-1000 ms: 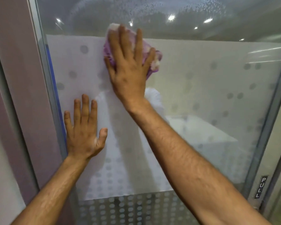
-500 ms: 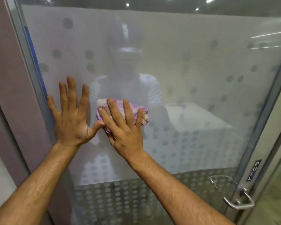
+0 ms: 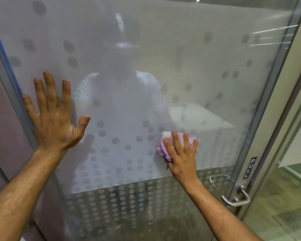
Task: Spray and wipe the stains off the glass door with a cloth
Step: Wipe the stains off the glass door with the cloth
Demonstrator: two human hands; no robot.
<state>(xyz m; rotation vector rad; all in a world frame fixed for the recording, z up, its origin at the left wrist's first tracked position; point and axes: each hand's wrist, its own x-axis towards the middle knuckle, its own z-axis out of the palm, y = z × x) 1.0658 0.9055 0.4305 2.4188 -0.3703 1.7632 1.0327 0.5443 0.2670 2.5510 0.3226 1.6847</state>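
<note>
The glass door (image 3: 189,58) fills the view, frosted with grey dots and showing a faint reflection of a person. My right hand (image 3: 182,156) presses a crumpled purple and white cloth (image 3: 165,141) flat against the glass, low and right of centre, fingers spread over it. My left hand (image 3: 54,119) lies flat on the glass near the door's left edge, fingers apart, holding nothing. No spray bottle is in view.
A metal lever handle (image 3: 236,197) sits at the lower right, under a black PULL label (image 3: 249,167) on the door's right frame. A metal frame with a blue strip (image 3: 5,70) runs down the left. Beyond the right frame is a floor.
My right hand has swept the cloth down from the top of the glass and then to the right. My left hand has stayed flat near the left edge.
</note>
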